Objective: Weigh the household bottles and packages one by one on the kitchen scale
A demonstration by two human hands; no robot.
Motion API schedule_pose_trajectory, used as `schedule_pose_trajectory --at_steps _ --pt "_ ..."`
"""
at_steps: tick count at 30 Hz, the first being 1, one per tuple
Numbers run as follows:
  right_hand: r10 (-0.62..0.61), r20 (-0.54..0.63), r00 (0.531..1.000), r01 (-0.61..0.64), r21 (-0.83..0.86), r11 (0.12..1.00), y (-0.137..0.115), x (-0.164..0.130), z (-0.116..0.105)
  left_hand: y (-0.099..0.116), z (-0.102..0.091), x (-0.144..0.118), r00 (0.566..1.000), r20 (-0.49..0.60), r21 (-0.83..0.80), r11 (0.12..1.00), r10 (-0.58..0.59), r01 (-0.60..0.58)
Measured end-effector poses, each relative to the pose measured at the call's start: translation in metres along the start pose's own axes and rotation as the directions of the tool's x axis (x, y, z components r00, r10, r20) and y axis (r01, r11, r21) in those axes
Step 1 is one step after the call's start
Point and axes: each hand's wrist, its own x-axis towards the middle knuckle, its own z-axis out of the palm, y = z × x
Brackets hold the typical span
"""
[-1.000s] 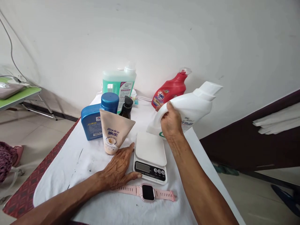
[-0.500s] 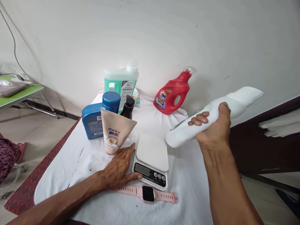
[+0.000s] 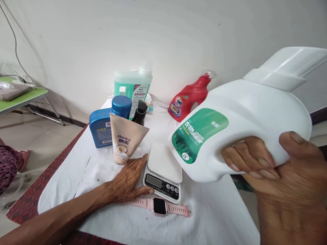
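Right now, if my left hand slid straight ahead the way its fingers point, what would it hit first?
The left hand lies flat on the white cloth, fingers aimed right. It would meet the white kitchen scale first; thumb and forefinger already look to be touching its near edge.

Left hand [image 3: 127, 178] palm down, fingers spread and flat, thumb stretched forward, bare forearm angled in from the lower left, right hand [image 3: 276, 170] raised close to the camera, fingers [image 3: 245, 158] curled in a firm grip, thumb hooked over, wrist bent back

"Rejoice" on beige tube [image 3: 125, 144]
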Motion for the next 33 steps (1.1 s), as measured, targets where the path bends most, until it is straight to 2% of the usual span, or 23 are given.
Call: schedule_pose_trajectory --at_steps 3,8,11,16,20,24,27,29,31,33 --pt "0.036 0.14 0.99 -0.042 0.039 0.998 0.01 -0.005 0.005 0.003 -0.003 -0.001 1.0 -0.002 0.01 1.0 0.024 -0.024" --pt "0.043 0.337 0.94 -0.062 0.044 0.997 0.024 -0.004 0.012 -0.001 -0.001 -0.001 0.999 -0.022 0.013 0.999 0.049 -0.049" --pt "0.017 0.401 0.916 -0.033 0.032 0.999 0.034 0.003 0.012 -0.003 0.001 -0.002 0.998 -0.027 -0.004 0.999 0.05 -0.05" --pt "-0.002 0.495 0.869 -0.007 0.017 1.0 0.051 0.016 0.0 -0.004 0.002 -0.001 1.0 0.011 -0.035 0.999 -0.023 0.023" --pt "0.012 0.57 0.821 -0.009 -0.009 1.0 0.055 0.022 -0.014 -0.004 0.002 0.0 0.999 0.018 -0.057 0.997 -0.047 0.048" --pt "-0.039 0.616 0.787 0.018 0.041 0.999 0.057 0.025 -0.024 -0.004 0.003 0.0 0.999 0.024 -0.058 0.997 -0.048 0.049" --pt "-0.044 0.596 0.802 0.024 0.042 0.999 0.06 0.024 -0.028 -0.003 0.002 0.001 0.998 0.035 -0.044 0.998 -0.045 0.047" --pt "0.007 0.535 0.845 -0.015 0.012 1.0 0.062 0.023 -0.028 -0.003 0.001 0.001 0.998 0.041 -0.032 0.998 -0.044 0.045" --pt "0.052 0.381 0.923 -0.044 -0.028 0.999 0.062 0.02 -0.027 -0.003 0.001 0.0 0.999 0.033 -0.029 0.999 -0.042 0.043" --pt "0.056 0.191 0.98 -0.043 -0.071 0.997 0.062 0.016 -0.027 -0.003 0.001 0.0 0.999 0.02 -0.031 0.999 -0.037 0.038"
